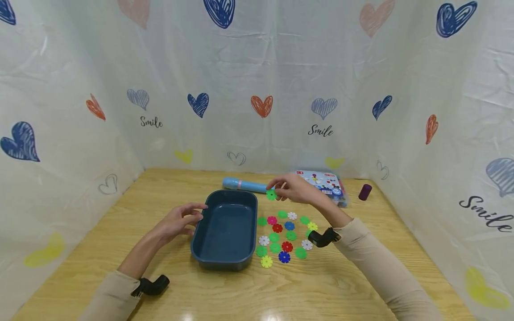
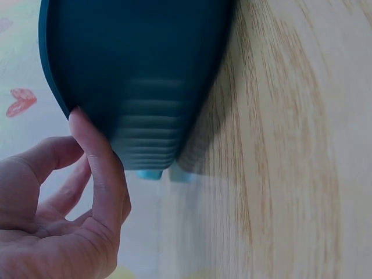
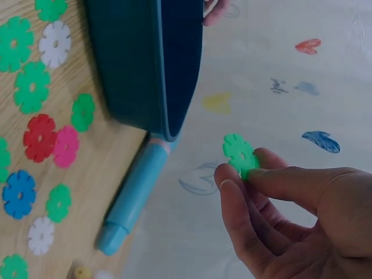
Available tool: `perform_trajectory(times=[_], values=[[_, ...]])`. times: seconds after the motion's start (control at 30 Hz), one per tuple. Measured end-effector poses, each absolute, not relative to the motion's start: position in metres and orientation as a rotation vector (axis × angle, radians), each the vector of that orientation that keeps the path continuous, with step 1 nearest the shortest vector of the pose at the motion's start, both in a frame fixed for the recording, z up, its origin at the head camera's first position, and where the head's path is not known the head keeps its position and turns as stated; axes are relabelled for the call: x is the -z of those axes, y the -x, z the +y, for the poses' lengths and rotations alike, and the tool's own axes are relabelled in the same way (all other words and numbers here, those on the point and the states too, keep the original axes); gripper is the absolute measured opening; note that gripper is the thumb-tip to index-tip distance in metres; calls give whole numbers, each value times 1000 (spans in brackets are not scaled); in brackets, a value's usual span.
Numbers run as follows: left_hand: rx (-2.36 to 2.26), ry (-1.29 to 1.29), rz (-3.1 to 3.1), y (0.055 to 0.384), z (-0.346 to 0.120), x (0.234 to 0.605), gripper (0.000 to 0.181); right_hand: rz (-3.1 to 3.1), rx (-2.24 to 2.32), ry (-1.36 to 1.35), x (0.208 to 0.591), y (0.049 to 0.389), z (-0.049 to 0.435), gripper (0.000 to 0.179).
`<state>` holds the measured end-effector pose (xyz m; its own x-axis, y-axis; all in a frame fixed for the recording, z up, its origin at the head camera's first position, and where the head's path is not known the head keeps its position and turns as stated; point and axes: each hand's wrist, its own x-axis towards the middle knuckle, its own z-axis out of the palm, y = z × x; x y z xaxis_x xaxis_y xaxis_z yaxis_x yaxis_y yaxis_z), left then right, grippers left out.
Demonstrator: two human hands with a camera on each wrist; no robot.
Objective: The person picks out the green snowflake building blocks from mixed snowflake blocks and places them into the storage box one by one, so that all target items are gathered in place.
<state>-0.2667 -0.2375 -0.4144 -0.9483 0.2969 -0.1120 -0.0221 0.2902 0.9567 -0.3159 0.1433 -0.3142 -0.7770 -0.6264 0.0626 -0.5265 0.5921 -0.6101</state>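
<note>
A dark blue oblong basin [image 1: 198, 254] stands on the wooden table, to the left of a spread of discs. At its left rim my left hand [image 1: 178, 220] holds on with thumb and fingertips, seen close up in the left wrist view. Up past the basin's far right corner, my right hand [image 1: 295, 187] pinches a green flower-shaped plastic disc [image 3: 239, 154] by its edge between thumb and fingers. The disc is raised in the air. Several like discs, among them a red disc [image 1: 287, 246] and a yellow disc [image 1: 267, 261], lie flat right of the basin.
Behind the basin lies a light blue cylindrical object [image 1: 253, 186] with a pink band. A clear box with a printed lid [image 1: 331, 183] is at the back right, partly behind the right hand. Beyond it stands a dark purple cylinder [image 1: 365, 192]. Heart-printed curtains [image 1: 261, 147] surround the table.
</note>
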Motion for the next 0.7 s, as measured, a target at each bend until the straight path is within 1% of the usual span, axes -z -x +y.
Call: perform_trajectory(times=[0.2, 0.5, 0.7], values=[[-1690, -275, 2307, 267, -239, 414, 49, 2642, 930, 971, 310, 326, 127, 26], [-1696, -270, 2301, 266, -240, 416, 49, 2578, 959, 1007, 319, 348, 94, 25], [-1703, -284, 2293, 267, -240, 415, 49, 2526, 1011, 936, 326, 355, 68, 26]])
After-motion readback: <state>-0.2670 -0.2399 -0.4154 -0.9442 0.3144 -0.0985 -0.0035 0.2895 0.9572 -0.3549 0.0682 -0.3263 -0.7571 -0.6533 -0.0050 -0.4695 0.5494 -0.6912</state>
